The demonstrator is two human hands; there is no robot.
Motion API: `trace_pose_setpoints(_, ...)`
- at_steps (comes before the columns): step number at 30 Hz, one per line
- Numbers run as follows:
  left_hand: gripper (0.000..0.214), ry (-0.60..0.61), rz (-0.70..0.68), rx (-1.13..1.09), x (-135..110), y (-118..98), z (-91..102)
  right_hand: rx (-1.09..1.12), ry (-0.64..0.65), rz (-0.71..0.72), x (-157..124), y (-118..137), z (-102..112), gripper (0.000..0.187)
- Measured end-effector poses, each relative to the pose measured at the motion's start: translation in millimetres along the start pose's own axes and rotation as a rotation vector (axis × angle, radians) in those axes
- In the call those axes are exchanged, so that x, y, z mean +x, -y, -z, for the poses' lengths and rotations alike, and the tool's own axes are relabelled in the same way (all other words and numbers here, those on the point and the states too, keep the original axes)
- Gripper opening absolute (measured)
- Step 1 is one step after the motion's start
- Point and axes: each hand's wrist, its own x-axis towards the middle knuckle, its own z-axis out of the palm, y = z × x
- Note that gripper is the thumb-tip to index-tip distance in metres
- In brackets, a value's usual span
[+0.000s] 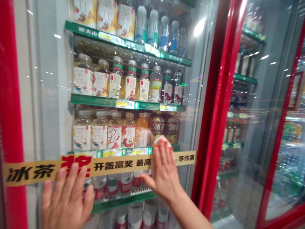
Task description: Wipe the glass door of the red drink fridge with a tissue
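Observation:
My right hand (165,171) lies flat on the glass door (193,121) of a drinks cooler, over the right part of a tan strip (113,167) with Chinese lettering. A bit of white cloth (162,139) peeks out past its fingertips, pressed under the fingers; most of it is hidden. My left hand (68,197) is open at the lower left, its fingers spread and raised over the red character on the strip. Nothing shows in it. Whether its palm touches the glass I cannot tell.
Behind the glass, bottled drinks (102,132) stand in rows on shelves with green edges (128,101) and price tags. A red door frame (215,105) runs down the right side, and another cooler (238,127) stands beyond it. Lights reflect in the glass.

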Motion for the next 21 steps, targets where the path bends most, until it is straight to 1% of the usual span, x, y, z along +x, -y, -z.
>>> trace_pose_setpoints(1, 0.087, -0.008, -0.006, 0.032, 2, -4, 1.3, -0.035, -0.032, -0.138, -1, -20, 3, 0.098)
trace_pose_setpoints(2, 0.087, -0.014, -0.012, 0.074, 5, -8, 2.9, -0.072, -0.066, -0.278, 5, -37, 6, 0.093)
trace_pose_setpoints(3, 0.087, -0.022, -0.017, 0.110, 7, -11, 4.6, -0.108, -0.092, -0.383, 16, -48, 7, 0.092)
trace_pose_setpoints(4, 0.087, -0.014, -0.020, 0.116, 9, -14, 6.1, -0.138, -0.098, -0.439, 31, -51, 6, 0.094)
trace_pose_setpoints(5, 0.088, -0.006, -0.018, 0.117, 11, -15, 7.2, -0.158, -0.088, -0.445, 47, -45, 4, 0.101)
trace_pose_setpoints(6, 0.088, -0.008, -0.017, 0.115, 11, -14, 8.0, -0.164, -0.067, -0.407, 62, -31, 1, 0.109)
trace_pose_setpoints(7, 0.088, -0.012, -0.026, 0.112, 11, -13, 8.3, -0.153, -0.043, -0.334, 72, -11, -2, 0.119)
trace_pose_setpoints(8, 0.088, -0.018, -0.040, 0.111, 11, -11, 8.2, -0.126, -0.030, -0.232, 77, 11, -6, 0.126)
trace_pose_setpoints(9, 0.088, -0.031, -0.059, 0.110, 11, -9, 7.8, -0.091, -0.024, -0.113, 75, 31, -9, 0.131)
trace_pose_setpoints(10, 0.088, -0.043, -0.080, 0.110, 11, -7, 7.3, -0.057, -0.022, 0.010, 67, 46, -12, 0.132)
trace_pose_setpoints(11, 0.087, -0.055, -0.098, 0.110, 11, -6, 6.9, -0.033, -0.014, 0.117, 52, 53, -12, 0.130)
trace_pose_setpoints(12, 0.087, -0.061, -0.111, 0.111, 11, -5, 6.6, -0.023, 0.001, 0.182, 35, 52, -11, 0.124)
trace_pose_setpoints(13, 0.087, -0.066, -0.119, 0.113, 12, -5, 6.6, -0.031, 0.014, 0.190, 17, 42, -8, 0.117)
trace_pose_setpoints(14, 0.087, -0.073, -0.125, 0.113, 13, -6, 6.9, -0.049, 0.024, 0.142, 1, 24, -4, 0.109)
trace_pose_setpoints(15, 0.086, -0.080, -0.129, 0.113, 14, -8, 7.3, -0.071, 0.020, 0.043, -9, 4, 0, 0.101)
trace_pose_setpoints(16, 0.086, -0.087, -0.129, 0.113, 15, -9, 7.7, -0.090, -0.003, -0.089, -13, -16, 3, 0.095)
trace_pose_setpoints(17, 0.086, -0.091, -0.127, 0.114, 16, -10, 8.0, -0.105, -0.034, -0.231, -10, -33, 4, 0.091)
trace_pose_setpoints(18, 0.086, -0.093, -0.123, 0.115, 16, -11, 8.0, -0.112, -0.070, -0.349, -3, -42, 4, 0.090)
trace_pose_setpoints(19, 0.086, -0.093, -0.119, 0.115, 16, -10, 7.8, -0.114, -0.101, -0.431, 8, -42, 3, 0.091)
trace_pose_setpoints(20, 0.086, -0.087, -0.115, 0.116, 15, -10, 7.1, -0.111, -0.123, -0.472, 20, -34, 0, 0.094)
trace_pose_setpoints(21, 0.086, -0.083, -0.114, 0.116, 13, -8, 5.9, -0.107, -0.132, -0.472, 31, -19, -3, 0.099)
